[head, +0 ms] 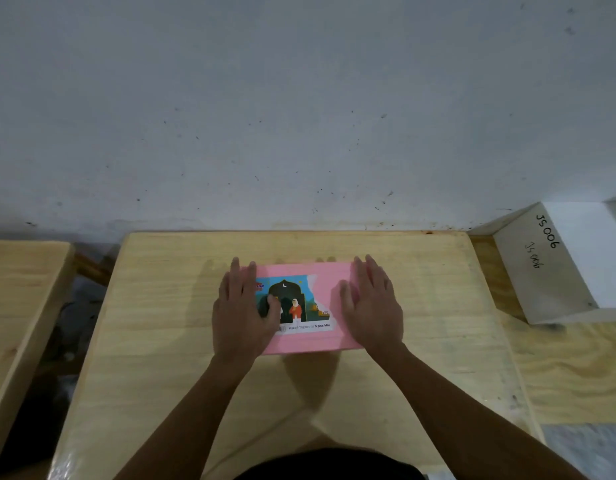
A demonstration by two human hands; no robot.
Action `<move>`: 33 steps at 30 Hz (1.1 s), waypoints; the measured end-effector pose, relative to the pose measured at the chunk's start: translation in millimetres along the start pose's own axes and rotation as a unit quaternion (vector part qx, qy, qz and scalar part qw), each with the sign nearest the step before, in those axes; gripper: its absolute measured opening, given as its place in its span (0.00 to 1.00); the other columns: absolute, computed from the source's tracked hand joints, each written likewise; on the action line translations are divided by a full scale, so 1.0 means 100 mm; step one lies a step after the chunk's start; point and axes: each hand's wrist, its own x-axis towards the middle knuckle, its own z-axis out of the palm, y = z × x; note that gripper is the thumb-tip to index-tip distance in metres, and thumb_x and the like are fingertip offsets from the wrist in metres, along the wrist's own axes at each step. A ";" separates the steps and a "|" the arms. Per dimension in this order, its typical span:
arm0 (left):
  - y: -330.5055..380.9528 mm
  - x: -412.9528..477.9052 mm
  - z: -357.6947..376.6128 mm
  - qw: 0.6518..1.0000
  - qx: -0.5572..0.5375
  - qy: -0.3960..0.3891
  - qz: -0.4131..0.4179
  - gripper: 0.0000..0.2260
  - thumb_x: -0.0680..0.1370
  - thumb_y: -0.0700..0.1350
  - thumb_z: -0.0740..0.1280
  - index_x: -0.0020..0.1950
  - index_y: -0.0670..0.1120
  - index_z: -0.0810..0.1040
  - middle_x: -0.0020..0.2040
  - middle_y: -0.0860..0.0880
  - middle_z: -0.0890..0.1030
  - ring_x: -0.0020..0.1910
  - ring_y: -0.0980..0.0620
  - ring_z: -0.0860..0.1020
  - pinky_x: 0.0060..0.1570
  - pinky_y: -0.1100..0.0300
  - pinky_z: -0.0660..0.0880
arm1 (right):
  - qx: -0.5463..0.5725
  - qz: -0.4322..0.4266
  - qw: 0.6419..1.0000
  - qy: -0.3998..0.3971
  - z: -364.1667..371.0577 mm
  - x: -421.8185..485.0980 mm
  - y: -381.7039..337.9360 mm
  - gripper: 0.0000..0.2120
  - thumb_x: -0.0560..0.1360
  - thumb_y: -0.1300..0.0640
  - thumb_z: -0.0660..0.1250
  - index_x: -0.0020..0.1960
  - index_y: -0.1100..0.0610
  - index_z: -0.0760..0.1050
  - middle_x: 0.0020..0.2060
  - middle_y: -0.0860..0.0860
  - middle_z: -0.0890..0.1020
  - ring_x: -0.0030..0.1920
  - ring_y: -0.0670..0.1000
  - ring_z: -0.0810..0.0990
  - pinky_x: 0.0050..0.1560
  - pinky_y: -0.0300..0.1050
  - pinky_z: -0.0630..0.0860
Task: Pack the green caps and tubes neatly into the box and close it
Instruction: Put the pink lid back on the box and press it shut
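On wooden table (420,306), grey wall (299,98) behind

the box (320,306) is bubblegum pink, with a torn sticker (296,306) on top: sky-blue background, dark archway with a tiny white crescent moon, a little figure in orange-red, white strip with black print along its 6 o'clock edge. table (420,306) is pale yellowish wood with streaky grain. wall (299,116) at 12 o'clock is grey-white, peppered with dark specks. white block (559,265) at 3 o'clock has black handwritten "JS 006".
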 end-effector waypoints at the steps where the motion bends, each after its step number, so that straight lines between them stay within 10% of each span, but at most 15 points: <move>1: 0.00 0.00 0.01 1.000 0.011 0.004 0.006 0.29 0.75 0.57 0.57 0.74 0.48 0.62 0.76 0.46 0.60 0.73 0.42 0.62 0.55 0.46 0.76 | -0.004 -0.001 1.000 -0.001 0.00 0.00 0.00 0.27 0.80 0.40 0.50 0.75 0.50 0.59 0.76 0.51 0.62 0.75 0.57 0.61 0.59 0.56 0.76; 8: -0.03 0.02 0.02 1.000 0.013 -0.009 0.018 0.28 0.75 0.58 0.55 0.73 0.49 0.62 0.76 0.47 0.60 0.75 0.43 0.58 0.48 0.47 0.79 | 0.014 -0.005 0.999 -0.032 -0.03 0.02 0.02 0.28 0.81 0.40 0.49 0.78 0.49 0.53 0.79 0.50 0.55 0.78 0.57 0.53 0.64 0.60 0.71; 13: -0.01 -0.02 -0.06 0.989 -0.132 0.038 -0.054 0.21 0.77 0.50 0.62 0.70 0.49 0.69 0.73 0.50 0.65 0.68 0.48 0.69 0.55 0.50 0.74 | 0.124 0.046 0.991 0.005 -0.09 0.04 0.02 0.26 0.80 0.44 0.56 0.75 0.52 0.59 0.73 0.53 0.65 0.68 0.55 0.72 0.57 0.55 0.77; 18: -0.17 -0.06 -0.13 0.875 -0.390 -0.008 -0.288 0.16 0.78 0.56 0.62 0.56 0.46 0.78 0.52 0.46 0.82 0.52 0.46 0.80 0.52 0.53 0.75 | 0.394 0.197 0.897 -0.037 -0.19 -0.01 0.18 0.22 0.79 0.52 0.63 0.72 0.54 0.66 0.61 0.53 0.78 0.60 0.57 0.78 0.57 0.54 0.77; 22: -0.18 -0.18 -0.25 0.853 -0.434 -0.068 -0.280 0.13 0.79 0.53 0.62 0.37 0.51 0.79 0.39 0.52 0.82 0.38 0.53 0.80 0.37 0.60 0.74 | 0.448 0.222 0.862 -0.084 -0.20 -0.08 0.25 0.13 0.77 0.50 0.64 0.58 0.55 0.77 0.51 0.51 0.82 0.50 0.53 0.81 0.40 0.42 0.74; 33: 0.02 0.41 -0.30 0.831 -0.464 -0.073 -0.299 0.11 0.79 0.51 0.62 0.45 0.47 0.80 0.38 0.53 0.81 0.36 0.54 0.78 0.33 0.60 0.71 | 0.507 0.239 0.823 -0.094 -0.32 0.49 0.23 0.05 0.73 0.55 0.65 0.46 0.52 0.78 0.43 0.49 0.79 0.43 0.52 0.77 0.39 0.43 0.72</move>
